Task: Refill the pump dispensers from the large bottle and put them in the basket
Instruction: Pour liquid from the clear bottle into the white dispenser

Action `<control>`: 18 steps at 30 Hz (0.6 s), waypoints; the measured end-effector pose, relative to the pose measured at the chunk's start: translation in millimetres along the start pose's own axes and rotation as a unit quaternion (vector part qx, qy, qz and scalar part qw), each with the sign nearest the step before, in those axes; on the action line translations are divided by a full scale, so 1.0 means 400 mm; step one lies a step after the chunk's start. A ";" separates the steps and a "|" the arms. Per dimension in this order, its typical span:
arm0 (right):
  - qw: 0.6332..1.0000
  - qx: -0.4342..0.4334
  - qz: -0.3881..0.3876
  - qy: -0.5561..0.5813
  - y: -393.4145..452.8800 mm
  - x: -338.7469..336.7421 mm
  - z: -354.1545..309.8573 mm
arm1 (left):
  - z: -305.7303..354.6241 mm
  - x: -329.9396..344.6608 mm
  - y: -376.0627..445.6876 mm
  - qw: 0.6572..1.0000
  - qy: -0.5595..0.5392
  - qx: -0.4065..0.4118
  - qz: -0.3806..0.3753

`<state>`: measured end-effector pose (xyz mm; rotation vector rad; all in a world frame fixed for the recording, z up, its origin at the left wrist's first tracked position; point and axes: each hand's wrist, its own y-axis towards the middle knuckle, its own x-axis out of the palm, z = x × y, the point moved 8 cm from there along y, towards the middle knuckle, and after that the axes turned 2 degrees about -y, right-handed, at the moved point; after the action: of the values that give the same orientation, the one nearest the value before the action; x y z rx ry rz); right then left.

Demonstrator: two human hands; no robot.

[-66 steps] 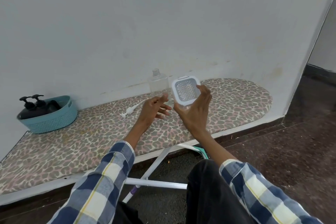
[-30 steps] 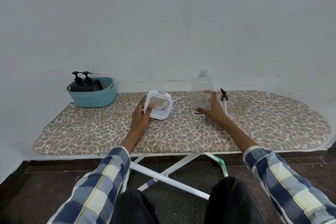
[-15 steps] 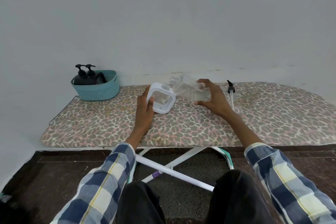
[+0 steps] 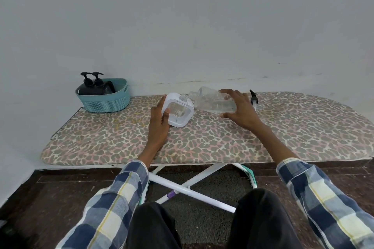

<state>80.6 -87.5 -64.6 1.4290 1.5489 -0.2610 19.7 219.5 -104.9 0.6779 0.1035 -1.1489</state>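
Right hand (image 4: 239,110): fingers and thumb curled round the base end of the large bottle (image 4: 214,101), holding it tipped almost level, neck pointing toward 9 o'clock.
Large bottle: clear plastic, some clear liquid inside; its mouth sits just above the fill opening on top of the white dispenser (image 4: 178,112). Whether liquid is flowing cannot be told. No label or writing legible.
Left hand (image 4: 159,120): wrapped round the dispenser's 9 o'clock side, thumb on the front face, steadying it upright.
White dispenser: square white frame with a clear window, standing on the ironing board (image 4: 283,137). No brand mark readable.
Loose pump head (image 4: 253,101): black top with a white tube, lying on the board at 3 o'clock of the right hand, just beside it.
Basket (image 4: 106,100): teal, at the board's 9 o'clock end, well apart from both hands.
Black pump dispensers (image 4: 92,86): two, upright inside the basket; no writing visible.
Ironing board: leopard-pattern cover, white crossed legs below.
Sleeves (image 4: 121,194): blue, white and yellow check.
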 end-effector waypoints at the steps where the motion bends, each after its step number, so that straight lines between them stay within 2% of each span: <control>1: 1.000 0.001 0.002 0.001 0.001 -0.001 0.000 | 0.000 0.000 0.000 1.000 0.000 0.002 -0.001; 18: 0.999 -0.021 0.006 -0.049 0.014 -0.030 -0.019 | -0.007 0.004 0.002 1.000 0.012 0.022 -0.003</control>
<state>79.8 -88.1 -49.5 1.3727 1.4578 -0.2857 21.7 220.0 -107.5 0.7300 0.1004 -1.1511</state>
